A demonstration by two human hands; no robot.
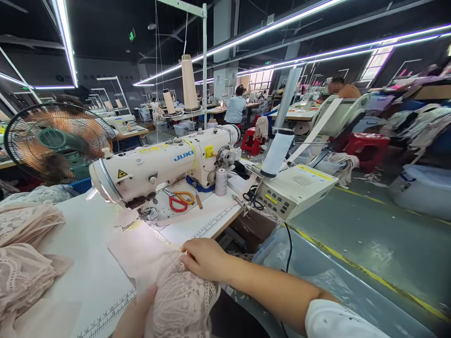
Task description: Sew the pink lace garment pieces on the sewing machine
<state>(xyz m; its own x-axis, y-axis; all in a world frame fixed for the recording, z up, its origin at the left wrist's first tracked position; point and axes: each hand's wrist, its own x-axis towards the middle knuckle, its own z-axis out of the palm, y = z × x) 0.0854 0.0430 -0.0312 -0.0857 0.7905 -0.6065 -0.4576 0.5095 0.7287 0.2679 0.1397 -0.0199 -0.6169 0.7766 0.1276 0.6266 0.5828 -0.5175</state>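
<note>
A pale pink lace bra [181, 300] with a rounded cup and sheer mesh lies at the table's front edge. My right hand [202, 258] is closed on its upper edge, thumb and fingers pinching the fabric. At the lower left of the bra is my left hand [136, 312], its fingers hidden by sheer fabric. The mesh panel [141, 249] stretches flat from the hands to the needle area of a white sewing machine [165, 164], under its lit presser foot [150, 215]. A narrow strip of fabric [197, 217] runs right from the foot.
Scissors [179, 201] with red and orange handles rest on the machine bed, beside a thread spool [221, 182]. Lace pieces [24, 272] are heaped at left. A control box [294, 190] stands right, above a plastic bin [317, 263]. A fan [58, 141] is behind.
</note>
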